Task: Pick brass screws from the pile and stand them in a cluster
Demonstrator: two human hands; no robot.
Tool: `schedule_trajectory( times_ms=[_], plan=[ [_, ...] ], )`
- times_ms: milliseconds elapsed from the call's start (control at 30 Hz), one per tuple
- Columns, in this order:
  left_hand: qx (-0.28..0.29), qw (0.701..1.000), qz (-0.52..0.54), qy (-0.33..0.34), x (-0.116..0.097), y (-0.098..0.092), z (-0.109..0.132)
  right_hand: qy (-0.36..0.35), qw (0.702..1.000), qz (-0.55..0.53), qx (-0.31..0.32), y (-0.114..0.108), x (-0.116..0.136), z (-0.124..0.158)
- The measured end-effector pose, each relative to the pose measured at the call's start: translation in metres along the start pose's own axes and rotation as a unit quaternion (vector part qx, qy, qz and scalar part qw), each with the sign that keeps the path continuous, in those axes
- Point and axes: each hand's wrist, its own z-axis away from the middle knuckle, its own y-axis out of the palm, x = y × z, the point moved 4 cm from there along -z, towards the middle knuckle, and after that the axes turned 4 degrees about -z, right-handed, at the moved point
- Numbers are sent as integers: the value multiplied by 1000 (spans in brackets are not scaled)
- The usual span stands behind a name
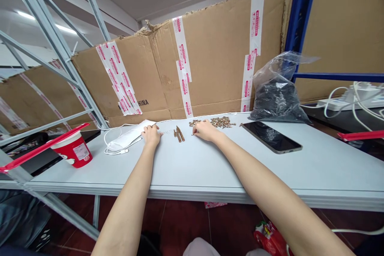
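Observation:
My left hand (151, 135) rests on the white table (192, 168) with its fingers curled, next to a white pouch (127, 138) with a cable. A small row of brown metal pieces (179, 134) lies between my hands. My right hand (204, 131) sits with fingers pinched at the near edge of a loose pile of brown metal pieces (220, 122). What the pinched fingers hold is too small to make out.
A dark phone (271, 137) lies face up to the right. Behind it stands a clear bag of black parts (276, 96). A red cup (73, 150) stands at the left edge. A taped cardboard wall (195, 60) backs the table. White cables (354, 100) lie at right.

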Motion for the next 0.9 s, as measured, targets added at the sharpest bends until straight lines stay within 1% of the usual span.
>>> schedule_trajectory(
  times_ms=[100,167,267,367,500,567,633,700,767,833,900],
  plan=[
    [-14,1000,4,11,-2,-2,1,2,1000,1,-1,0,0,0],
    [-32,999,10,19,-4,-6,1,3,1000,-2,0,0,0,0],
    [-93,995,22,37,-10,-16,3,8,1000,-7,0,-2,1,0],
    [-151,984,33,85,-19,-26,8,9,1000,-12,1,-3,2,-1],
    [-178,971,47,154,-35,-40,17,20,1000,-23,8,-4,1,0],
    [-200,962,65,177,-42,-50,24,34,999,-34,6,-6,2,2],
    [-217,948,87,216,-52,-61,32,44,997,-57,-3,-7,3,3],
    [-206,933,99,279,-64,-67,40,47,993,-104,-21,-9,5,2],
    [-167,916,101,350,-76,-66,47,46,981,-184,-51,-8,4,-2],
    [-131,900,106,402,-84,-62,52,42,953,-290,-81,-6,0,-7],
    [-119,889,115,427,-87,-59,54,39,911,-399,-100,-3,-5,-12]
  ],
)
